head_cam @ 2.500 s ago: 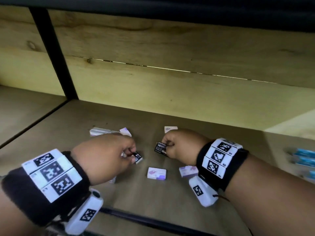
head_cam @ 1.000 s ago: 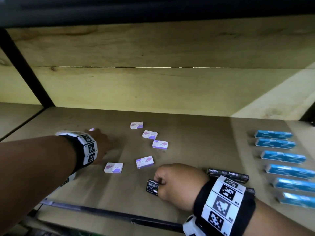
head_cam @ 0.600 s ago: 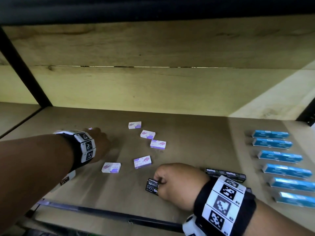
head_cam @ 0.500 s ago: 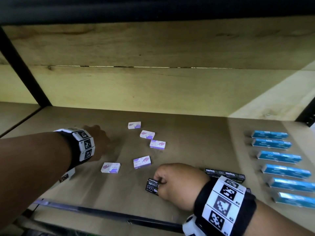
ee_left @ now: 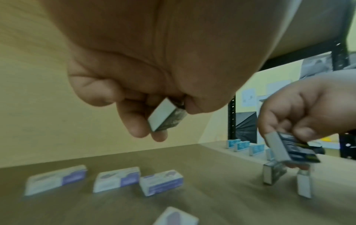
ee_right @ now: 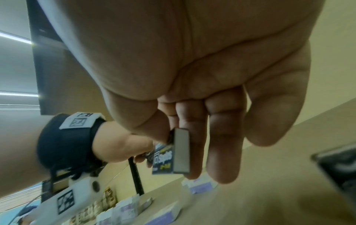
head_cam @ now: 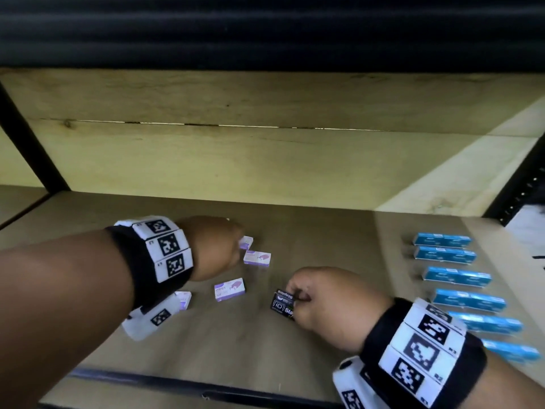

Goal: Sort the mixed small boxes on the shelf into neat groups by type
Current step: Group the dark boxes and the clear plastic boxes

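A: Where the shelf board [head_cam: 309,237] runs back to the pale wood panel [head_cam: 236,160], what sits on it, biggest first?

B: Black posts [head_cam: 28,143] frame the bay. On the right stands a column of long blue boxes [head_cam: 455,276], evenly spaced, well apart from the rest. Mid-shelf lie small white-and-purple boxes [head_cam: 229,289], loosely scattered, near one another but not touching.

A: Right hand?

B: Right hand [head_cam: 330,302] is near the front edge, thumb and fingers pinching a black staple box [head_cam: 283,304]. Head view cannot tell me whether it clears the board; the left wrist view shows it tilted and lifted, with more black boxes [ee_left: 273,173] on the board just below it.

A: Left hand?

B: Head view shows only the back of the left hand [head_cam: 212,246] over the purple boxes, grip hidden. Left wrist view settles it: fingers [ee_left: 134,121] curled round a small dark box with a pale side [ee_left: 165,117], held above the board.

A: Anything only the right wrist view gives?

B: Print on the black box reads "Staples"; ceiling light strips [ee_right: 15,38] show beyond the post.
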